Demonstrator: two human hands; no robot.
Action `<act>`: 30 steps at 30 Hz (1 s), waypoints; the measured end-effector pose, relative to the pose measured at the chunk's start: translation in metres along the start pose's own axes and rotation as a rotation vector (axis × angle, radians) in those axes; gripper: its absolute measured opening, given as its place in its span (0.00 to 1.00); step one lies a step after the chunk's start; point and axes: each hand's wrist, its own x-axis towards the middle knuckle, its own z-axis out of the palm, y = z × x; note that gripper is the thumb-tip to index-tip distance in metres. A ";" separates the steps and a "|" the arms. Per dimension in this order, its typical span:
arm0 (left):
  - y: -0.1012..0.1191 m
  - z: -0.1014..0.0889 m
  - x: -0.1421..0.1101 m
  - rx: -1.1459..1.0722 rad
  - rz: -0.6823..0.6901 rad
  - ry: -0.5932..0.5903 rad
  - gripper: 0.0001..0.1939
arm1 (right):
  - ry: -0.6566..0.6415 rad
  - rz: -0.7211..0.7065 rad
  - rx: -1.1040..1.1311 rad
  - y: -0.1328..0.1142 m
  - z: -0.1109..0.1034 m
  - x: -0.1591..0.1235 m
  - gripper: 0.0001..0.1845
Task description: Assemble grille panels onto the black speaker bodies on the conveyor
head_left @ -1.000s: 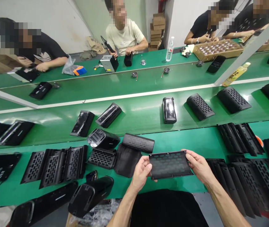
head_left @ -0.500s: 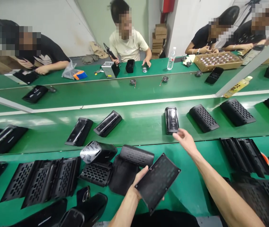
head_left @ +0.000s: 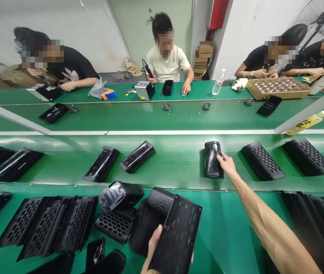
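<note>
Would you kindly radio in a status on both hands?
Left hand gripping black slotted panel. Right hand touching glossy black housing. Perforated cover nearby, not between hand and housing.

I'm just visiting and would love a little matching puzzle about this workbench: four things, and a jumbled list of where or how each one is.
Things
1. Left hand
2. Right hand
3. Clear bottle
4. Cardboard tray

Places or states
A. Filled with rows of small round parts
B. Touching the right edge of a shiny black case
C. Upright on the far green tabletop
D. Holding a flat black panel

Right pairs: 1-D, 2-B, 3-C, 4-A
</note>
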 end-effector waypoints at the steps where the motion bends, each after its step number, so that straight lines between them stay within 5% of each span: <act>1: 0.000 0.001 0.000 -0.013 0.001 -0.007 0.51 | -0.005 -0.014 0.006 -0.001 0.006 -0.003 0.41; 5: 0.000 0.006 0.003 -0.062 0.047 -0.004 0.55 | -0.076 0.005 0.035 -0.022 0.044 -0.011 0.56; 8: 0.006 0.014 0.005 -0.081 0.124 -0.027 0.55 | -0.125 0.067 0.046 -0.053 0.071 -0.015 0.58; 11: 0.014 0.024 0.007 -0.077 0.200 -0.057 0.53 | -0.139 0.083 0.073 -0.085 0.075 -0.026 0.60; 14: 0.018 0.026 0.007 -0.065 0.275 -0.059 0.49 | -0.174 0.034 0.130 -0.107 0.047 -0.051 0.52; 17: 0.019 0.017 0.011 -0.041 0.321 -0.099 0.49 | -0.245 -0.024 0.171 -0.116 -0.004 -0.095 0.48; 20: 0.016 0.008 0.023 -0.003 0.351 -0.141 0.47 | -0.379 -0.087 0.196 -0.120 -0.063 -0.155 0.51; 23: 0.010 0.014 0.036 0.023 0.421 -0.174 0.37 | -0.373 -0.294 0.041 -0.127 -0.105 -0.226 0.51; 27: -0.004 0.041 0.042 0.071 0.420 -0.257 0.36 | -0.372 -0.530 -0.160 -0.140 -0.118 -0.303 0.53; 30: -0.015 0.056 0.034 0.126 0.409 -0.304 0.40 | -0.335 -0.572 -0.260 -0.141 -0.114 -0.331 0.53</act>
